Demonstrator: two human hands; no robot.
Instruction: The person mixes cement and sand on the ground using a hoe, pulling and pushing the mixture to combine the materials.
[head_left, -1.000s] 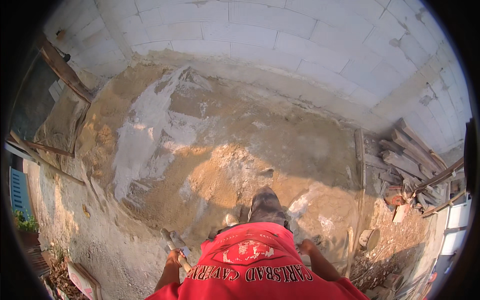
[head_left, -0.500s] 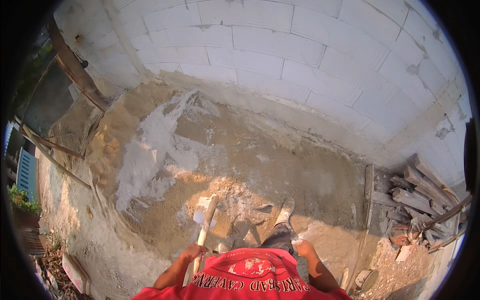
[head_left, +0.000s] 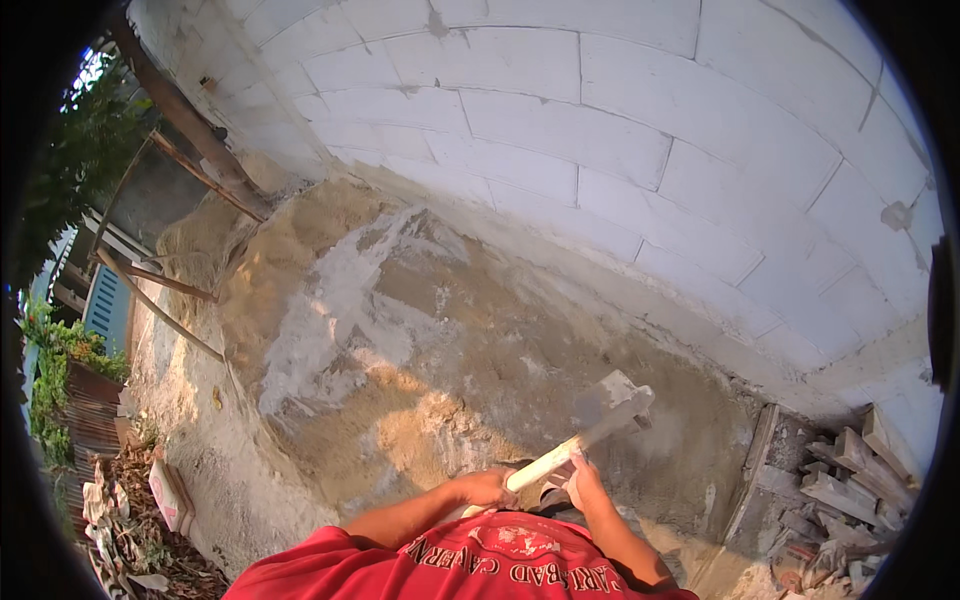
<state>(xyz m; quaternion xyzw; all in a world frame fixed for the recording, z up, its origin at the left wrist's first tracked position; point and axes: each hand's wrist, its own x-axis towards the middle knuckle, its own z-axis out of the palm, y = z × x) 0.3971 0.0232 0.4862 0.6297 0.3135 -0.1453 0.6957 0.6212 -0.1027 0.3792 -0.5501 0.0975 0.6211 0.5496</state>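
Observation:
A hoe with a pale wooden handle slants up and right across my front. Its metal blade, smeared by motion, is over the grey-brown mix to the right. My left hand is wrapped round the handle close to my body. Farther along, my right hand is at the handle below the blade, its fingers partly hidden. A broad heap of sand and pale grey powder spreads over the ground in front of me.
A white block wall rises behind the heap. Wood offcuts are piled at the right, beside a plank edge. Bent poles lean at the left, near a brown post. Dry leaves and scraps lie lower left.
The hoe has swung from the left over to the right, its blade now raised toward the mix. My right hand has come from beside my leg to the handle. The view has shifted.

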